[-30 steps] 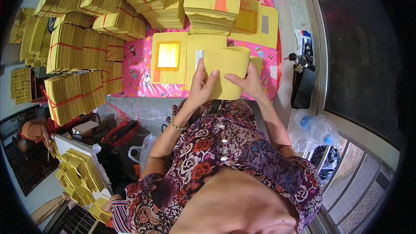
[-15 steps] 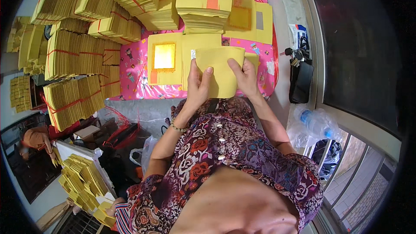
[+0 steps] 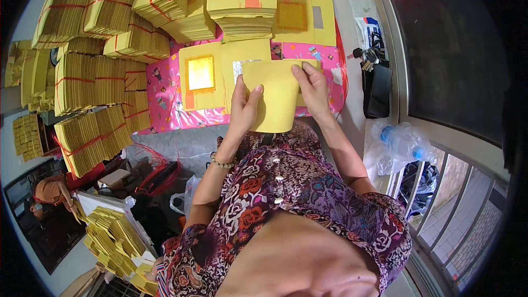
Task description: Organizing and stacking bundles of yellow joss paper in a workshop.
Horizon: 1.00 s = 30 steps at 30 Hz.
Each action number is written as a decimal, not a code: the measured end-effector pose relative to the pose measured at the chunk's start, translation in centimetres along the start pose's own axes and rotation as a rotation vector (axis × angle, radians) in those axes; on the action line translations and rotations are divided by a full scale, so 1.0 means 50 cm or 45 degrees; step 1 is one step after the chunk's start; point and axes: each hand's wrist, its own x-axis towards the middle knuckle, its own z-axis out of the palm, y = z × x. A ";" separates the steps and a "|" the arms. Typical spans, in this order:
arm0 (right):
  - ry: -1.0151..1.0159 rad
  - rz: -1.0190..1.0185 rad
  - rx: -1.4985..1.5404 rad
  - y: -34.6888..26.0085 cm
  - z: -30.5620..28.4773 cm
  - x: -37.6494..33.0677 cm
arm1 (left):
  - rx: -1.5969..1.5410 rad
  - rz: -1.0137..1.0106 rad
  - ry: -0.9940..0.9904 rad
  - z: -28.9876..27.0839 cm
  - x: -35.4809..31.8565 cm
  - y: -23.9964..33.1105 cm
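My left hand (image 3: 245, 104) grips the left side of a curved wad of yellow joss paper (image 3: 276, 96), thumb in front. At its upper right corner my right hand (image 3: 312, 89) is closed, thumb and fingers pinching the edge. The wad hangs bent over the near table edge, above my lap; how many sheets it has I cannot tell. Behind it on the pink patterned table cover (image 3: 159, 99) lie joss paper with a gold foil square (image 3: 201, 74) and sheets with silver foil (image 3: 237, 68), partly hidden by the wad and my left hand.
A tall stack of joss paper (image 3: 242, 22) stands behind. Bundles tied with red string (image 3: 91, 85) are piled at left. Keys (image 3: 371, 55), a dark pouch (image 3: 377, 91) and plastic bottles (image 3: 399, 140) are at right. A person (image 3: 52, 192) handles yellow paper at lower left.
The wad has come slightly nearer to me, its lower edge lower in view. My right hand has shifted its hold along the upper right edge. The whole view has turned a little.
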 end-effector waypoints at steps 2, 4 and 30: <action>-0.030 0.006 -0.178 0.006 -0.022 -0.002 | -0.070 -0.060 -0.014 0.004 -0.001 0.001; -0.027 0.039 -0.212 0.010 -0.033 0.001 | -0.100 -0.057 -0.032 0.007 0.003 -0.002; -0.177 0.569 -0.354 0.062 -0.077 -0.020 | -0.100 -0.447 -0.146 -0.010 0.099 -0.087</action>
